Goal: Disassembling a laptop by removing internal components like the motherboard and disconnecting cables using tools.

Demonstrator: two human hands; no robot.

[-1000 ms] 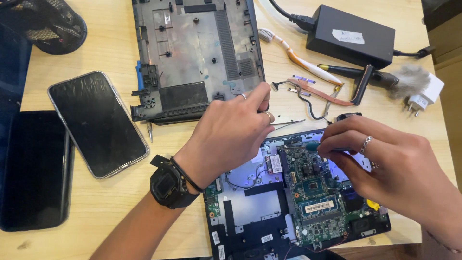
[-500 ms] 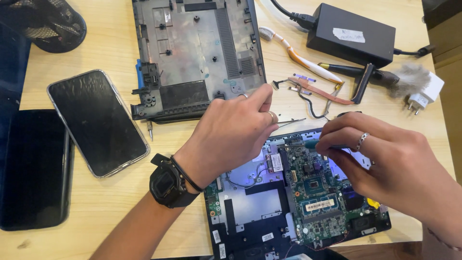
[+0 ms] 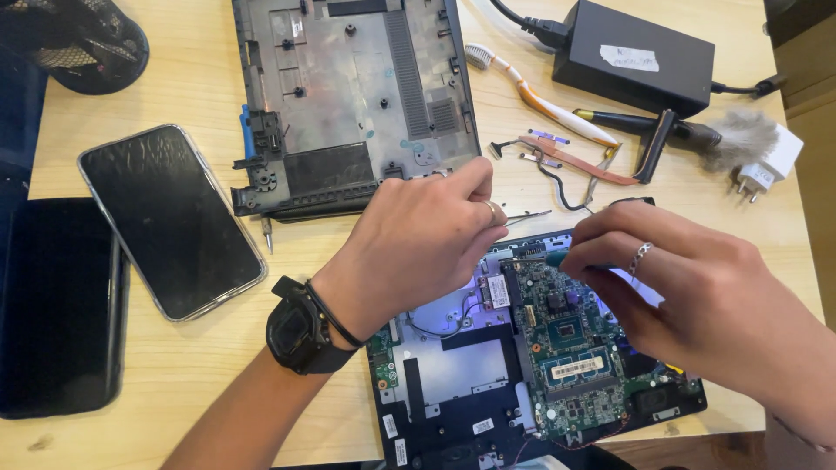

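left hand (image 3: 418, 248): pinched on thin metal tweezers (image 3: 527, 216), frame middle | right hand (image 3: 697, 287): curled round a teal-tipped tool (image 3: 557, 258) | both over the green circuit board (image 3: 570, 348)

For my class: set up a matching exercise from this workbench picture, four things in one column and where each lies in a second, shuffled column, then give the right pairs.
Things:
1. phone
2. power adapter
3. circuit board
4. wristwatch

Places:
A. on the left hand's wrist
B. at the table's far edge, cable plugged in
C. inside the opened laptop, under both hands
D. flat on the wood, left of the grey bottom cover

Pairs: 1-D, 2-B, 3-C, 4-A
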